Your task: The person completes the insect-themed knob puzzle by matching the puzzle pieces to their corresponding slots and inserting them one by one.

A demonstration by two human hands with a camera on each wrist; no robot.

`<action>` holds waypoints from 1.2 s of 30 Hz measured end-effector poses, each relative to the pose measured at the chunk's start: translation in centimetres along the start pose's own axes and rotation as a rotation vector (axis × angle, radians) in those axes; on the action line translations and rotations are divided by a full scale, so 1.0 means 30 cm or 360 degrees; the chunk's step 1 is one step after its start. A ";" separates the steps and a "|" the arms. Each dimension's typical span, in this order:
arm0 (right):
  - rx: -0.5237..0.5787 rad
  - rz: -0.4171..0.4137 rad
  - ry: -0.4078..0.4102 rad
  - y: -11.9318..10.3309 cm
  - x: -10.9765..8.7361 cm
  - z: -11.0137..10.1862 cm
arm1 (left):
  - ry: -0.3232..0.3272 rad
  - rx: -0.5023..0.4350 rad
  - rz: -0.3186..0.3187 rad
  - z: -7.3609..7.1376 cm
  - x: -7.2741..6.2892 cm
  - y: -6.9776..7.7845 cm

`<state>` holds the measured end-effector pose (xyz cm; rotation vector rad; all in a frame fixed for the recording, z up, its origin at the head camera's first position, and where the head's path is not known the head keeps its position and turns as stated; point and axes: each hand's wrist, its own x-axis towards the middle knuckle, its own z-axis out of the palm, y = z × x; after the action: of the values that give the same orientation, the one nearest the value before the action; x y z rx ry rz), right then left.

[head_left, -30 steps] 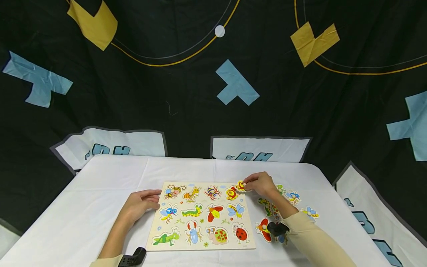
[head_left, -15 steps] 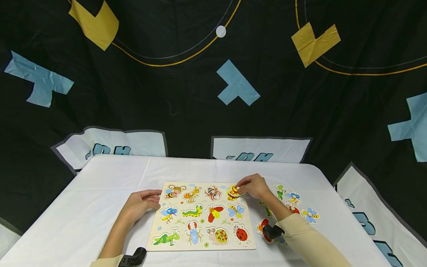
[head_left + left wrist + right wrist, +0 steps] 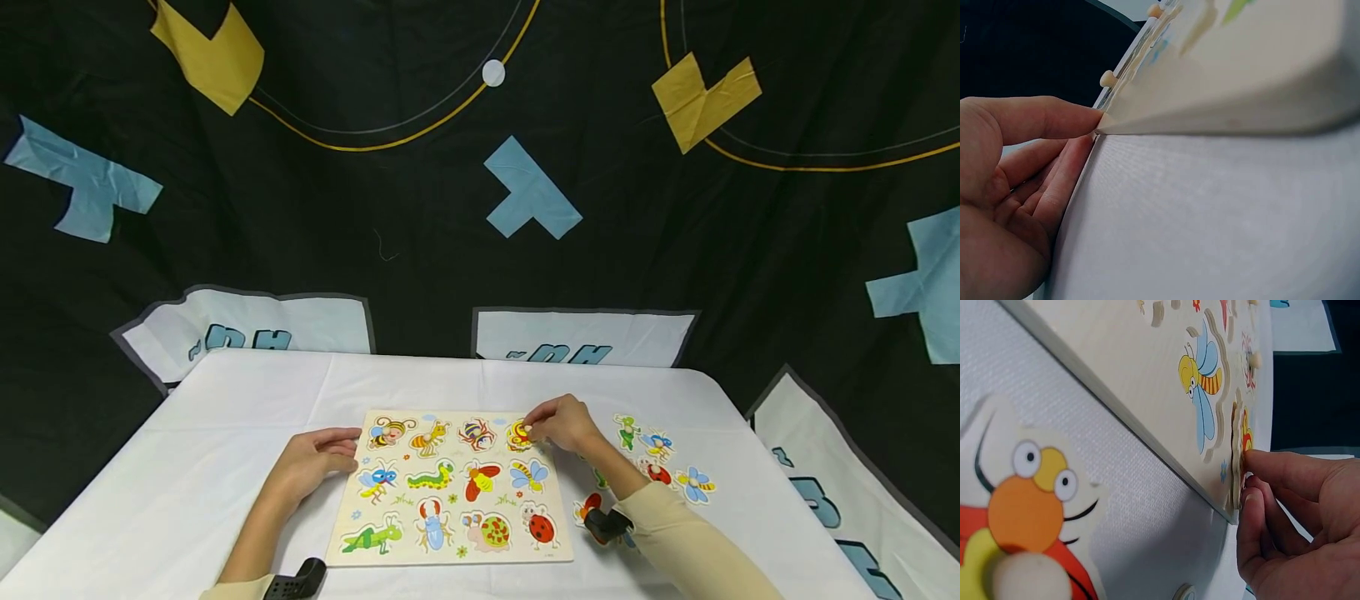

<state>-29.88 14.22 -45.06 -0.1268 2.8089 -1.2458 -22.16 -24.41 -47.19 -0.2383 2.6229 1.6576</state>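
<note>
A wooden insect puzzle board point(image 3: 412, 546) lies on the white cloth. My right hand point(image 3: 566, 423) pinches a yellow-and-red butterfly puzzle piece point(image 3: 517, 435) at the matching picture in the board's top right corner. In the right wrist view the fingertips hold the butterfly piece point(image 3: 1239, 456) by its middle, close over the board point(image 3: 1116, 394). My left hand point(image 3: 311, 458) rests at the board's left edge. In the left wrist view its extended finger point(image 3: 1047, 117) touches the board's side point(image 3: 1222, 122), the other fingers below it.
Several loose pieces lie right of the board: a green insect piece point(image 3: 627, 432), a blue-winged one point(image 3: 657, 444), a ladybird piece point(image 3: 656, 472), a dragonfly-like piece point(image 3: 696, 484) and a red-winged one point(image 3: 587, 507) partly under the right wrist. A black curtain point(image 3: 427, 250) hangs behind.
My right hand has moved left and slightly down with the butterfly piece, from beside the top right picture to over it. The left hand has stayed in place.
</note>
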 end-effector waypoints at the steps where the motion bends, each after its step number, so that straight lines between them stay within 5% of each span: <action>1: -0.0003 -0.0003 0.0002 -0.001 -0.001 0.001 | 0.0000 0.0001 0.0000 0.000 -0.001 0.000; 36: 0.0011 0.0050 -0.0053 -0.003 -0.001 0.024 | 0.0028 0.0021 -0.0048 0.006 -0.003 0.003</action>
<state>-29.79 13.63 -45.47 -0.1020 2.7671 -1.2351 -22.11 -24.19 -47.17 -0.2912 2.6283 1.6359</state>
